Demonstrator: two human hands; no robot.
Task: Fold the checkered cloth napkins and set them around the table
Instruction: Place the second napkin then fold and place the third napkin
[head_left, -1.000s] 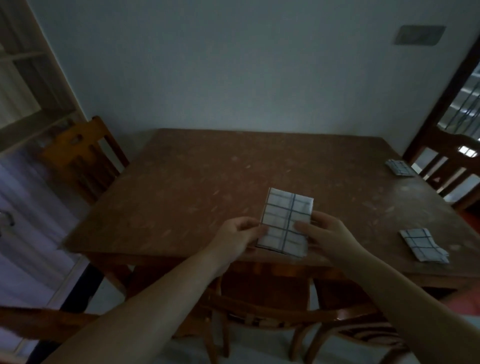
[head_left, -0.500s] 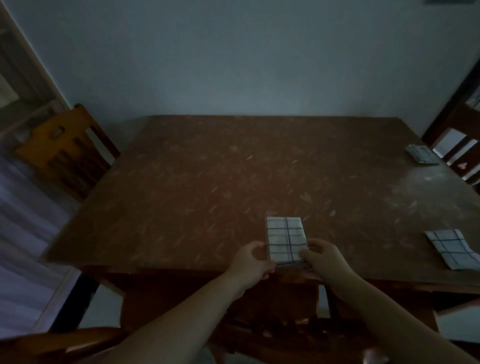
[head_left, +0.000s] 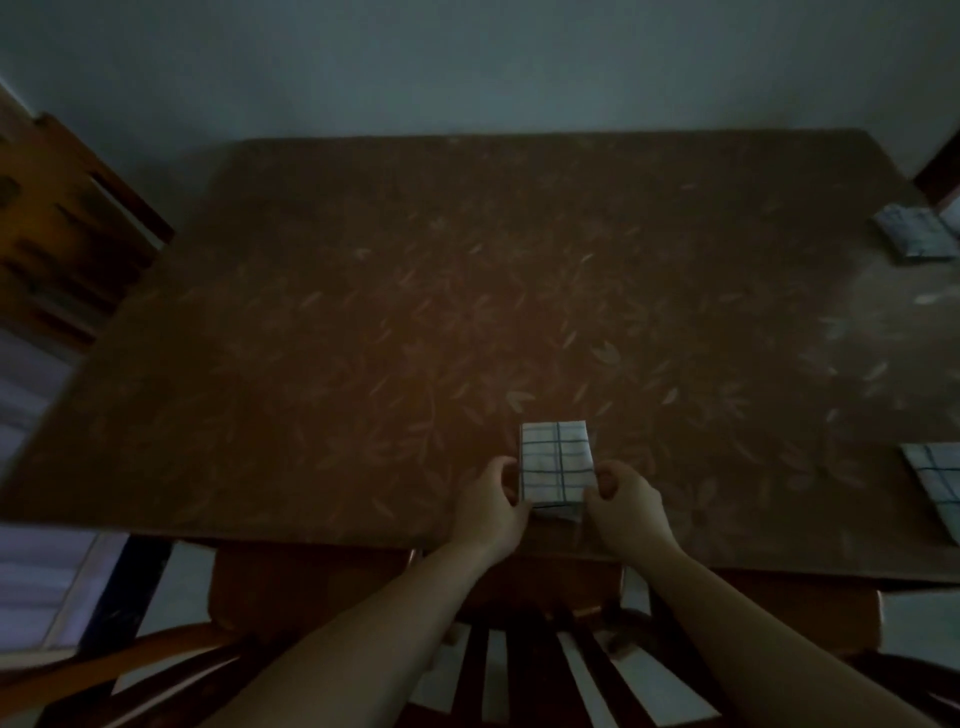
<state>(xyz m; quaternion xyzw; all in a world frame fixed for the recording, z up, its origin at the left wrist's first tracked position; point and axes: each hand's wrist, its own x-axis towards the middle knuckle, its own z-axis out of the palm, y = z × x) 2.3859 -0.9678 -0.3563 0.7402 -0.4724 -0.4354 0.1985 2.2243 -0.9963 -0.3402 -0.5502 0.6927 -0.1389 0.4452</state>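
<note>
Left hand (head_left: 491, 506): we've got our fingers curled in, pinching the left edge of the folded napkin (head_left: 556, 462).
Right hand (head_left: 626, 501): same on the other side, fingers curled round the right edge, thumb side against the cloth.
Folded napkin: a small upright rectangle, white cloth with dark grid lines, lying flat near the front edge of the worktop (head_left: 363, 338), a lower layer poking out at the near corner.
Worktop: brown, dull, with a faint leaf pattern.
Second napkin (head_left: 935, 475): checkered, at the right edge, partly cut off.
Third napkin (head_left: 911, 238): far right corner, too dim for detail.
Chair (head_left: 519, 670): slatted wooden back below our arms.
</note>
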